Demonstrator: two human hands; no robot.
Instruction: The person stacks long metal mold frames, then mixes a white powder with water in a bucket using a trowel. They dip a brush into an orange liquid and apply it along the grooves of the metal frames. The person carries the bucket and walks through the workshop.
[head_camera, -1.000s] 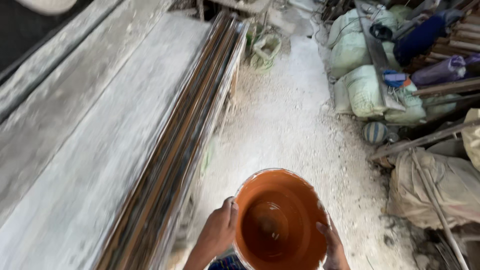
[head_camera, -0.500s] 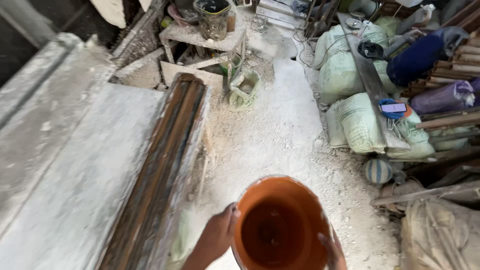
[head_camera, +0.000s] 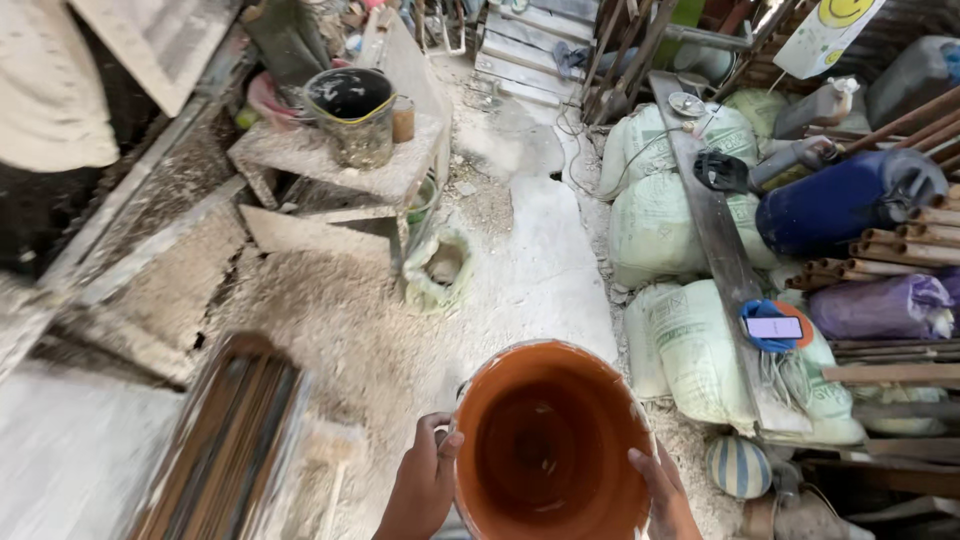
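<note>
1. Head view: I carry one orange bucket (head_camera: 548, 445) low in front of me, mouth up, over the dusty white floor (head_camera: 540, 270).
2. My left hand (head_camera: 422, 485) grips its left rim, fingers curled around the edge; my right hand (head_camera: 665, 490) presses flat on the right side, fingers closed against it.
3. Ahead stands one dark bucket (head_camera: 352, 112) on a dusty stool (head_camera: 335, 165).
4. To the right lie several pale green sacks (head_camera: 655, 215), one blue drum (head_camera: 835, 205) and one striped ball (head_camera: 738, 466).

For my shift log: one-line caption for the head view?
Both hands, left hand and right hand, grip an orange bucket over a dusty floor beside stacked sacks.
</note>
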